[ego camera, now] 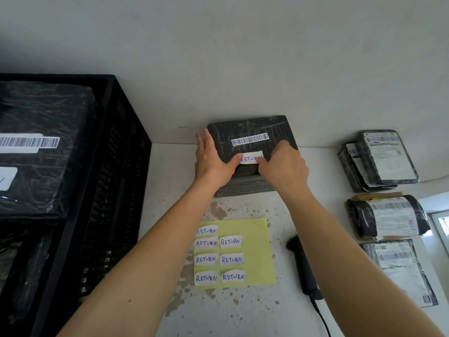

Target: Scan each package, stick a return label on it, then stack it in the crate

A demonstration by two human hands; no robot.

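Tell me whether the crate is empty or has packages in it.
Not empty: the crate holds at least one black package with a barcode strip.

Black package [252, 152] (barcoded) bears return label [250, 158].

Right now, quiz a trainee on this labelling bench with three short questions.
1. True or false: the scanner is in the right hand.
2. How many RETURN labels remain on the yellow sheet?
3. The label being pressed sits: A) above the barcode, B) below it, C) over it.

Key: 1 false, it lies on the table; 2 seven; 3 B, on the package under both hands, left hand steadying.
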